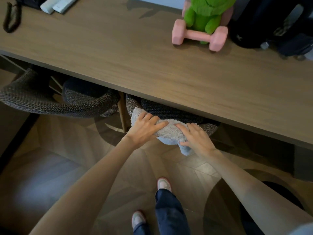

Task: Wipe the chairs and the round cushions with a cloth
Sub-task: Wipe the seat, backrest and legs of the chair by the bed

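Note:
A fluffy pale blue-grey cloth [169, 131] is draped over the curved back of a woven grey chair [209, 127] tucked under the desk. My left hand [144, 127] presses on the cloth's left part with fingers spread. My right hand [196, 135] lies on its right part, thumb and fingers curled over the cloth's lower edge. The dark round cushion [167, 111] on this chair's seat shows just beyond the cloth. A second woven chair [50, 106] with its own dark round cushion [79, 94] stands to the left, partly under the desk.
The wooden desk [152, 65] overhangs both chairs. On it sit a pink dumbbell [198, 36], a green plush toy [206, 12], dark bags [271, 22], white remotes [57, 4] and a phone cord [11, 17]. A dark round shape [279, 195] stands at the lower right on the wooden floor.

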The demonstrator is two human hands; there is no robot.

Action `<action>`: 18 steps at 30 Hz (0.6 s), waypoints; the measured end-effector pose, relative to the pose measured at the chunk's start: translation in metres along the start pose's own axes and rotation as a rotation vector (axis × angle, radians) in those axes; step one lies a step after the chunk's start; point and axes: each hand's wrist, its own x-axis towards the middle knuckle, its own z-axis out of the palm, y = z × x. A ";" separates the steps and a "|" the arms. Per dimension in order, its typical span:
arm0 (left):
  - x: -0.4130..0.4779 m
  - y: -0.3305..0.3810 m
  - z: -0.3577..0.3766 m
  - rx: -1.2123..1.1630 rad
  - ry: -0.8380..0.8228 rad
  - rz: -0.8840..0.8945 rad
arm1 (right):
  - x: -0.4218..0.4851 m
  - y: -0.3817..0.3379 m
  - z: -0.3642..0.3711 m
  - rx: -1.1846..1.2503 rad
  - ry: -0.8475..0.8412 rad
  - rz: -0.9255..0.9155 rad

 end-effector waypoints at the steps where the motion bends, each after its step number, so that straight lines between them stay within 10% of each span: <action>1: -0.004 0.000 0.000 -0.006 -0.012 0.018 | -0.002 -0.003 0.001 0.007 0.001 -0.004; 18: -0.209 0.069 -0.007 -0.022 0.032 0.009 | -0.134 -0.176 0.000 0.134 -0.032 -0.077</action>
